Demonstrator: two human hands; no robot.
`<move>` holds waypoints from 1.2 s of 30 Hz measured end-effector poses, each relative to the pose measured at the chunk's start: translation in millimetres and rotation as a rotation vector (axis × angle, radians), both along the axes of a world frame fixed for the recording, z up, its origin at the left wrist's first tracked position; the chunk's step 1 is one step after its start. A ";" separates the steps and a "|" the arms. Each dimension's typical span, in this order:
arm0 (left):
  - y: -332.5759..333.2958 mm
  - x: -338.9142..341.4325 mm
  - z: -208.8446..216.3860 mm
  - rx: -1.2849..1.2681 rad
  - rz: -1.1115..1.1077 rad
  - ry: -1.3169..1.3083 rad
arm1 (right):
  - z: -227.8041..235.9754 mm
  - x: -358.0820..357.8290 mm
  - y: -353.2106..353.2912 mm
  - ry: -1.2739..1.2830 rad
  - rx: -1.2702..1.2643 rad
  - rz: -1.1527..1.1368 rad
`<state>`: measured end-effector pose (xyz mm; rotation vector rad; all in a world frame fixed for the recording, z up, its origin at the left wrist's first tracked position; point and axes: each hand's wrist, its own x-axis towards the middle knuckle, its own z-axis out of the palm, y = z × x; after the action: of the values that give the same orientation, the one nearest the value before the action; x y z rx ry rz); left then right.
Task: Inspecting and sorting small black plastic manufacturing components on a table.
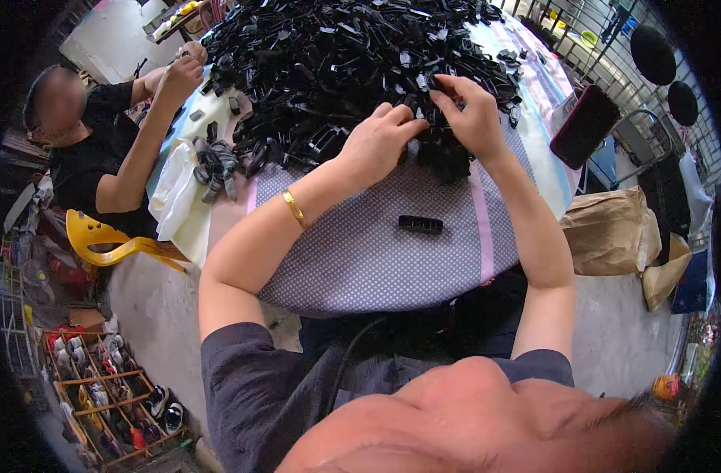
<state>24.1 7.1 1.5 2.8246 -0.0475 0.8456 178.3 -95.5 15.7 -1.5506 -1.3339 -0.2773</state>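
Observation:
A large heap of small black plastic pieces (321, 71) covers the far part of the cloth-covered table (360, 260). My left hand (382, 143), with a gold bracelet (294, 208) on its wrist, is closed at the heap's near edge; what its fingertips hold is lost among the dark parts. To its right, my right hand (472, 112) pinches a small black plastic piece between thumb and forefinger. One longer black plastic part (420, 225) lies alone on the cloth, nearer to me than both hands.
At the left, a co-worker (116, 150) has both hands up at the heap's edge. Grey gloves (215, 167) and white cloth (173, 189) lie on the table's left side. A yellow chair (100, 236), a shoe rack (100, 394) and a brown paper bag (609, 232) stand around it.

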 end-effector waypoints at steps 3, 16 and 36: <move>2.5 -3.3 3.1 -0.030 -0.018 -0.048 | -1.0 -13.3 -3.5 0.006 -0.008 0.007; 0.7 -6.9 13.7 -1.157 -0.103 -0.173 | -0.7 -35.6 -14.5 0.258 -0.078 0.233; 3.3 -19.8 25.6 -1.443 -0.307 -0.111 | 4.9 -51.6 -19.4 0.311 -0.248 0.319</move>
<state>4.3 10.3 27.1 1.3715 0.0828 0.5626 126.7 -114.9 20.6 -1.4787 -1.3751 0.3279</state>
